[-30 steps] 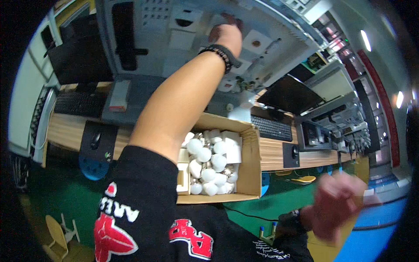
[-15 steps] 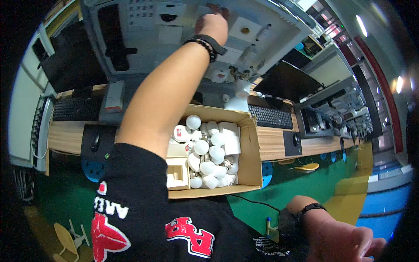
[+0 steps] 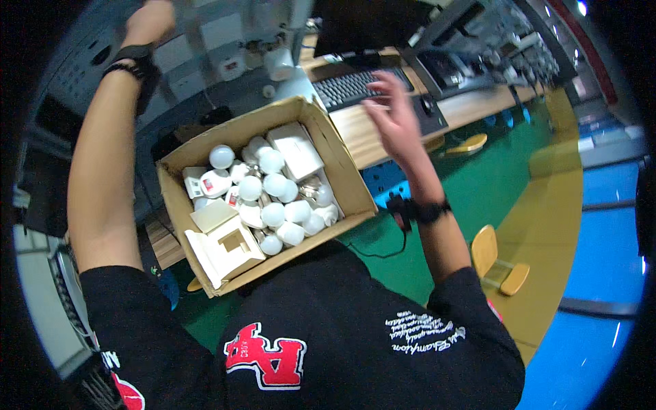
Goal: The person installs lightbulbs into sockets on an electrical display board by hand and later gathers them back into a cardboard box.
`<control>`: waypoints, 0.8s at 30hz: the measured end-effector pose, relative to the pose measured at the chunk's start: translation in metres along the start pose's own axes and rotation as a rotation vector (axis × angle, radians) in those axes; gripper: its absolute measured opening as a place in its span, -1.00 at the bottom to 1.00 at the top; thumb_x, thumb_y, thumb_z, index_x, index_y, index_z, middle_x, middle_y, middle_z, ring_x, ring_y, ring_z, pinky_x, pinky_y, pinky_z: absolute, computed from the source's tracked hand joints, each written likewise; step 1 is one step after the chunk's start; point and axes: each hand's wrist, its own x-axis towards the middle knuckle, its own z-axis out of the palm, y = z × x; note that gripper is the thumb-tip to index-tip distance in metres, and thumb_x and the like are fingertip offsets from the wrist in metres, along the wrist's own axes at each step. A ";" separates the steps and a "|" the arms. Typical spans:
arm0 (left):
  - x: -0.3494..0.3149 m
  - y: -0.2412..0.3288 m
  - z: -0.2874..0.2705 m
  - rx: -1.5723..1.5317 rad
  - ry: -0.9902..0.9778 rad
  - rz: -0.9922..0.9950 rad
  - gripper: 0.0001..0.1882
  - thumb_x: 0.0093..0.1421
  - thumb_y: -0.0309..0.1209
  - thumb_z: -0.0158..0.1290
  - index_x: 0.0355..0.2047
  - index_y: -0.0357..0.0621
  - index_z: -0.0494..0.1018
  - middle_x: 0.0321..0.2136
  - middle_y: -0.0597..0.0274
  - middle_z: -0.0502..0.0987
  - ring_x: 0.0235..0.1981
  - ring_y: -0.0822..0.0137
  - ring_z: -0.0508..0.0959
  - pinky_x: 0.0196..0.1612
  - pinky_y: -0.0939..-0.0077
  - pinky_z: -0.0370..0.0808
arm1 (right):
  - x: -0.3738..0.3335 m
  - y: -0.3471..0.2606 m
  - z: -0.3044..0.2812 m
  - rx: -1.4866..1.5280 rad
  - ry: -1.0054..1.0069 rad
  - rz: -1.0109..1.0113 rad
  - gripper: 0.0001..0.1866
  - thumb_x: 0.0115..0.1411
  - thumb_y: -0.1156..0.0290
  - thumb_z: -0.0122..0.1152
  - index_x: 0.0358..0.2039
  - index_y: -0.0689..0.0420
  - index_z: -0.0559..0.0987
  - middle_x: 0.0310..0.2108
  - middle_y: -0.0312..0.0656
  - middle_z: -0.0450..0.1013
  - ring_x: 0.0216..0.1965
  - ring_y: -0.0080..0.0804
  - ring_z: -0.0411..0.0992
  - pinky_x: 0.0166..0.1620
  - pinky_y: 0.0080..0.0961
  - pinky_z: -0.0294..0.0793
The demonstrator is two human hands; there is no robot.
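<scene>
Dim, uneven room light inside a dark fisheye rim
A lamp [image 3: 581, 8] glares upper right; white bulbs [image 3: 275, 184] look bright; the right hand [image 3: 396, 121] blurs.

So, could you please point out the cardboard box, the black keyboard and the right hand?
Cardboard box [image 3: 336, 158], head view: inner wall.
Black keyboard [image 3: 345, 90], head view: keys.
Right hand [image 3: 398, 124], head view: below the fingers.
</scene>
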 end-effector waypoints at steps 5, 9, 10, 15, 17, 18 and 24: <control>0.017 0.057 -0.019 0.087 -0.250 -0.088 -0.77 0.06 -0.47 -0.01 -0.32 -0.32 0.55 -0.28 -0.20 0.55 -0.20 -0.16 0.55 -0.21 0.07 0.53 | -0.027 0.160 -0.008 -0.199 -0.343 0.575 -0.20 0.14 0.03 0.18 0.21 0.31 0.14 -0.01 0.11 0.34 -0.10 -0.22 0.39 -0.10 -0.36 0.44; 0.042 0.087 -0.034 0.224 -0.361 -0.274 -0.79 0.11 -0.41 0.03 -0.35 -0.30 0.57 -0.35 -0.12 0.58 -0.23 -0.08 0.58 -0.20 0.08 0.52 | -0.023 0.164 -0.026 -0.022 -0.559 0.591 -0.20 0.09 0.07 0.18 0.23 0.22 0.15 0.01 0.04 0.38 -0.16 -0.31 0.44 -0.19 -0.44 0.47; 0.048 0.086 -0.030 0.247 -0.366 -0.276 -0.79 0.11 -0.41 0.03 -0.35 -0.30 0.57 -0.35 -0.12 0.58 -0.23 -0.08 0.58 -0.20 0.08 0.52 | -0.021 0.163 -0.033 0.021 -0.566 0.587 -0.20 0.08 0.11 0.18 0.24 0.23 0.12 0.01 0.11 0.38 -0.14 -0.20 0.45 -0.12 -0.42 0.46; 0.055 0.083 -0.022 0.945 -0.504 0.316 -0.84 0.13 -0.42 0.05 -0.35 -0.12 0.61 -0.40 0.08 0.59 -0.41 0.09 0.58 -0.18 0.20 0.50 | -0.012 0.176 -0.030 0.067 -0.663 0.476 -0.30 0.07 0.36 0.06 0.22 0.24 0.11 -0.03 0.24 0.38 -0.01 -0.02 0.40 0.06 -0.33 0.35; 0.043 0.091 -0.024 0.860 -0.417 0.170 -0.80 0.15 -0.44 -0.02 -0.37 -0.17 0.60 -0.38 0.04 0.60 -0.32 0.12 0.61 -0.15 0.13 0.50 | -0.022 0.167 -0.036 0.127 -0.614 0.444 -0.35 0.09 0.40 0.00 0.22 0.18 0.13 -0.01 0.20 0.37 0.00 -0.05 0.39 0.07 -0.33 0.33; 0.036 0.074 -0.014 0.822 -0.295 0.069 -0.79 0.16 -0.45 -0.05 -0.38 -0.20 0.60 -0.39 0.00 0.60 -0.29 0.11 0.61 -0.16 0.12 0.50 | -0.024 0.173 -0.030 0.202 -0.608 0.440 -0.35 0.09 0.43 -0.03 0.23 0.14 0.13 0.01 0.17 0.36 0.04 -0.05 0.37 0.09 -0.33 0.31; 0.061 0.118 -0.064 0.381 -0.281 -0.106 -0.79 0.08 -0.42 -0.02 -0.49 -0.21 0.60 -0.41 -0.09 0.58 -0.34 -0.01 0.60 -0.27 0.22 0.54 | -0.007 0.174 -0.047 0.164 -0.568 0.430 -0.34 0.07 0.46 -0.06 0.23 0.23 0.10 0.07 0.19 0.31 0.13 -0.04 0.29 0.17 -0.36 0.23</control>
